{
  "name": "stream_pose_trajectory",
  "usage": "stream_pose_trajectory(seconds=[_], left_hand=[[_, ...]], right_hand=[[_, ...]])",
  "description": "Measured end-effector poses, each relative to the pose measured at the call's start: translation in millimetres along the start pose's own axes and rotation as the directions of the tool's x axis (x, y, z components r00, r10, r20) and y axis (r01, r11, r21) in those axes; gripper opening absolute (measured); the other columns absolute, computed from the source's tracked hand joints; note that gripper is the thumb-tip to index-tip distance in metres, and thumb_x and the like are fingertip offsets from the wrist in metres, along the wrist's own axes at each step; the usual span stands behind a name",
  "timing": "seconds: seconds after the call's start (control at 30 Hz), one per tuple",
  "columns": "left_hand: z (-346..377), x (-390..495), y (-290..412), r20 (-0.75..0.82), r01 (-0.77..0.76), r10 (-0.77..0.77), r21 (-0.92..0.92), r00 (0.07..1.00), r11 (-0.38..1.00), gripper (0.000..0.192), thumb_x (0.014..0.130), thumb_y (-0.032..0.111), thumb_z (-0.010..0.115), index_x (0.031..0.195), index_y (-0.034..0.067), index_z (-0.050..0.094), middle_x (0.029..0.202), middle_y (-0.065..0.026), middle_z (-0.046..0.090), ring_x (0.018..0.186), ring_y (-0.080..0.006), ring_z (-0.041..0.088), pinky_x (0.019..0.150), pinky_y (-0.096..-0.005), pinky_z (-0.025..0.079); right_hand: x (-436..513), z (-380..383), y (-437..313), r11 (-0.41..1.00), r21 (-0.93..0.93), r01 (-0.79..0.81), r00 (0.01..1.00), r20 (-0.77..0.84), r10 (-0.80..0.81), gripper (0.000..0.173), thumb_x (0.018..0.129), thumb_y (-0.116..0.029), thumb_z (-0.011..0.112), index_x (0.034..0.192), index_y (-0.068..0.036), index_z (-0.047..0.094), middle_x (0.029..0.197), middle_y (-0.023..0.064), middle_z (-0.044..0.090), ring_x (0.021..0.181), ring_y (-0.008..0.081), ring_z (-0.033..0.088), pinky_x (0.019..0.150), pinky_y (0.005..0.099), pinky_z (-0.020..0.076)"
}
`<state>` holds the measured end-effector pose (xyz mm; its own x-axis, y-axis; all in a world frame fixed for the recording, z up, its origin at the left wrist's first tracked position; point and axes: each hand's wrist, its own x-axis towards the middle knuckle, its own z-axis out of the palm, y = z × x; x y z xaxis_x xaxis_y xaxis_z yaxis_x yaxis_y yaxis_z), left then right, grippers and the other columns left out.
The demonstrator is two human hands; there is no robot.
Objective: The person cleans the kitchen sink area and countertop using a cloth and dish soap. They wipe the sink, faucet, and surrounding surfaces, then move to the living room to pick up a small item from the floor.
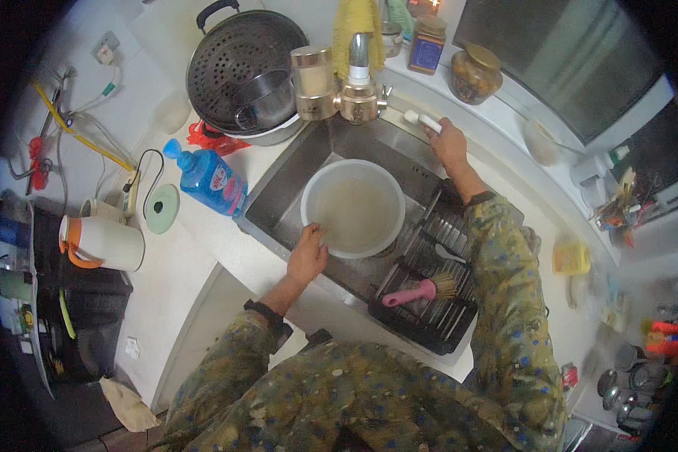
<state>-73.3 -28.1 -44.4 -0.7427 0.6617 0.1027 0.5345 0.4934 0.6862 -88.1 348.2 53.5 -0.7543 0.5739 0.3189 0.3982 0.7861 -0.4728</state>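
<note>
A white plastic basin holding cloudy liquid sits in the steel sink. My left hand is at the basin's near-left rim, its fingers at the edge; whether they grip it is unclear. My right hand is closed on a white handle, with a pale rounded end, behind the sink near the faucet. A black draining rack lies across the sink's right side, bearing a pink-handled brush and a white spoon.
A blue detergent bottle stands left of the sink. Behind it are a perforated steamer pan and red plastic bag. A white thermos jug is further left. Jars, including a glass jar, line the windowsill.
</note>
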Motion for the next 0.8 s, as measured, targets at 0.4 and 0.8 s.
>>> stream_pose_trajectory(seconds=[0.4, 0.8], left_hand=[[1.8, 2.4, -1.2, -0.036, -0.083, 0.087, 0.098, 0.996, 0.992, 0.026, 0.079, 0.01, 0.056, 0.103, 0.002, 0.056, 0.118, -0.0161, 0.047, 0.1, -0.0321, 0.054, 0.079, -0.0353, 0.048], [3.3, 1.3, 1.0, -0.024, 0.004, -0.004, 0.02, 1.0, 1.0, 0.026, 0.075, 0.014, 0.059, 0.098, 0.002, 0.059, 0.116, -0.0176, 0.048, 0.102, -0.0353, 0.052, 0.086, -0.0387, 0.045]], right_hand=[[116.6, 69.5, 25.6, 0.96, -0.027, 0.28, 0.959, 0.05, -0.278, 0.044, 0.076, -0.032, 0.064, 0.111, -0.007, 0.056, 0.092, 0.0201, 0.063, 0.086, 0.0338, 0.061, 0.075, 0.0433, 0.0466], [71.1, 32.4, 9.0, 0.948, -0.069, 0.311, 0.845, 0.476, -0.243, 0.037, 0.072, -0.028, 0.067, 0.096, 0.001, 0.061, 0.088, 0.019, 0.064, 0.086, 0.0307, 0.062, 0.076, 0.0389, 0.048]])
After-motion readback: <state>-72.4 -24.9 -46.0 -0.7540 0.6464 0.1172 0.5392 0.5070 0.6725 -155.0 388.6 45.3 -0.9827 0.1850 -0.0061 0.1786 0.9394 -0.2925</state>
